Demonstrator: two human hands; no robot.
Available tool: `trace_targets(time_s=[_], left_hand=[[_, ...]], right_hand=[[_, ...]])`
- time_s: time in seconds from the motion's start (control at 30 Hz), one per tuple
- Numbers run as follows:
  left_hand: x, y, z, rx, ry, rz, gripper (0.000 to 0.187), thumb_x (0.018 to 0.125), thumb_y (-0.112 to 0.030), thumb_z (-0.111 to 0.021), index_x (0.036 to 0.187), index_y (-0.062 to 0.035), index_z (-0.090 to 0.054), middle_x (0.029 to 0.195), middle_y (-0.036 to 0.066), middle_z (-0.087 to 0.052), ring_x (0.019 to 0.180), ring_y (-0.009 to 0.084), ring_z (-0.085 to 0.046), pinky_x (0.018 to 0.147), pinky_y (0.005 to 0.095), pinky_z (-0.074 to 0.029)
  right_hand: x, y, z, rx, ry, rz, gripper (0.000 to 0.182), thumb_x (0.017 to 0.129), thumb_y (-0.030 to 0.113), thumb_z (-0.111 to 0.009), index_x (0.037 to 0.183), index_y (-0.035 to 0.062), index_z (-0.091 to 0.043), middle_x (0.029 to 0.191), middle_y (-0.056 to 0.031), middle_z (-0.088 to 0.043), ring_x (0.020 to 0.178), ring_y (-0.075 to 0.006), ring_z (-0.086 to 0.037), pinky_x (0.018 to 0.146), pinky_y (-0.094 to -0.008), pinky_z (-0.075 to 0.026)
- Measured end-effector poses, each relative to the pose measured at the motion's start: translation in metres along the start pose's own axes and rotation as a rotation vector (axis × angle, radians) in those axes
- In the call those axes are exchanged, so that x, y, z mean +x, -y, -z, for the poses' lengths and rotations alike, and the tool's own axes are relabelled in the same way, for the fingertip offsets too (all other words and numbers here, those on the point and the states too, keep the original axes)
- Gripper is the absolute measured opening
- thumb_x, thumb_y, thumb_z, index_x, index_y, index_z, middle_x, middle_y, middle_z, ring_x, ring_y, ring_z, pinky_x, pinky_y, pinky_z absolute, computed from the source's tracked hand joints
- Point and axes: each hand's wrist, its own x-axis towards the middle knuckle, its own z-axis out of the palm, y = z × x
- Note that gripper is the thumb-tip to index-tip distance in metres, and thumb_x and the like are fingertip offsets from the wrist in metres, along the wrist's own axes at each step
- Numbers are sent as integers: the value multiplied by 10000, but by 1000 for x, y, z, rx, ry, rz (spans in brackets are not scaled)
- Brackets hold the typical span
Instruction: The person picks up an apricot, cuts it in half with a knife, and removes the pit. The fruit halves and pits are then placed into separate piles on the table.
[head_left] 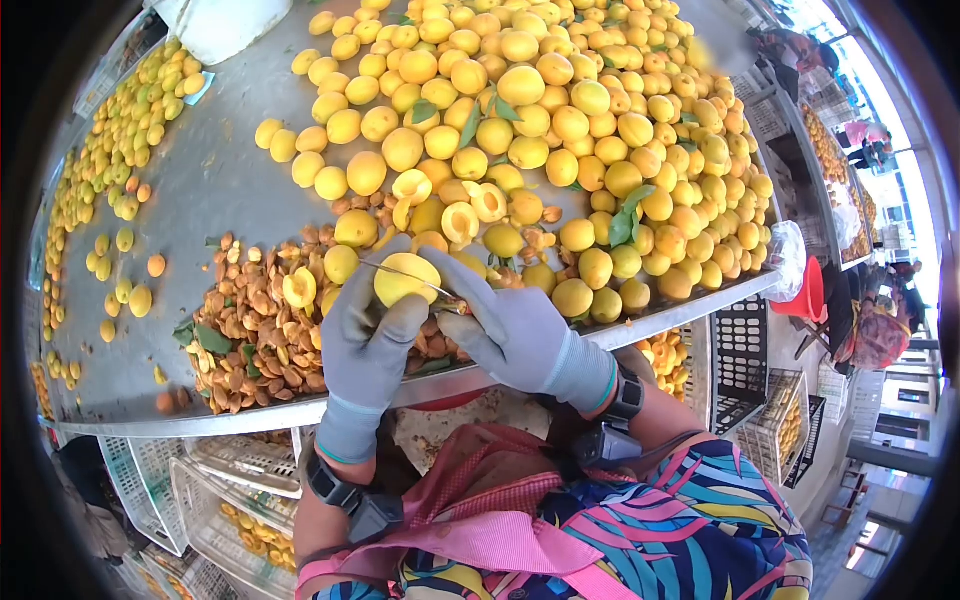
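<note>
My left hand [365, 335], in a grey glove, grips a yellow apricot [408, 280] between thumb and fingers. In my gloved right hand [515, 330] is a small knife [415, 277], whose thin blade lies across the apricot; most of its handle is hidden by the fingers. Just beyond my hands are cut apricot halves [461, 222] with bare hollows. A heap of brown apricot pits [262, 330] lies beside my left hand, with some green leaves among them. Whole apricots [600, 130] are piled on the metal table [240, 150] ahead and to the right.
The table's raised metal edge [690, 300] runs in front of me. Greener apricots [90, 200] lie at the far left. Below are white crates [235, 520] with cut apricots and a black crate [740, 350]. A red bucket [805, 293] stands at the right, with people farther off.
</note>
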Motion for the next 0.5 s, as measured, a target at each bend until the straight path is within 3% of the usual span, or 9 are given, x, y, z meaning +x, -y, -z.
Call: trace_targets(time_s=[0.03,0.1,0.13,0.2,0.33,0.4,0.43,0.5], left_hand=[[0,-1,1,1,3,2,562,873,-233,-669,1304,55,-451,1145,88,-587,1035,129,-546,902,278,-454],[1,-2,3,152,28,8,678,866,-381,-657,1339,41,-415,1141,92,-580,1026,167,-564,879,306,-474],[1,0,1,152,28,8,678,866,-381,-657,1339,41,-415,1141,92,-580,1026,167,-564,879,306,-474],[2,11,-2,-204,-83,81,555,883,-236,-655,1308,55,-449,1132,91,-596,991,127,-571,873,270,-472],[-6,28,6,-412,-76,291,556,883,-237,-654,1312,49,-448,1121,91,-601,977,128,-576,867,270,-475],[-4,17,-1,-207,-67,106,548,884,-249,-654,1306,42,-458,1103,84,-604,962,128,-581,850,262,-478],[-5,13,-2,-204,-65,110,548,884,-249,-654,1306,42,-458,1103,84,-604,962,128,-581,850,262,-478],[-5,5,-6,170,-113,-137,540,892,-261,-645,1302,39,-461,1090,78,-607,955,130,-583,832,250,-476]], right_hand=[[1,1,1,1,-3,-3,623,894,280,-563,1417,58,-307,635,-119,-580,539,-296,-592,501,-375,-455],[3,3,3,-51,65,-47,621,898,287,-560,1416,55,-307,628,-116,-580,537,-294,-594,491,-379,-452],[3,2,0,-51,65,-48,621,898,287,-560,1416,55,-307,628,-116,-580,537,-294,-594,491,-379,-452],[3,-2,-8,-47,-33,-21,623,903,291,-553,1419,55,-298,624,-109,-580,532,-290,-593,483,-383,-451],[3,-1,-10,-66,-8,-52,637,902,287,-555,1426,49,-281,618,-102,-578,528,-280,-592,478,-379,-450],[1,1,-10,-64,-31,-20,658,899,281,-558,1435,44,-259,609,-96,-575,515,-270,-588,475,-364,-448],[1,1,-11,-60,-32,-23,658,899,281,-558,1435,44,-259,609,-96,-575,515,-270,-588,475,-364,-448],[2,0,-13,-56,-64,30,671,902,279,-555,1445,44,-238,603,-95,-572,500,-260,-582,467,-355,-444]])
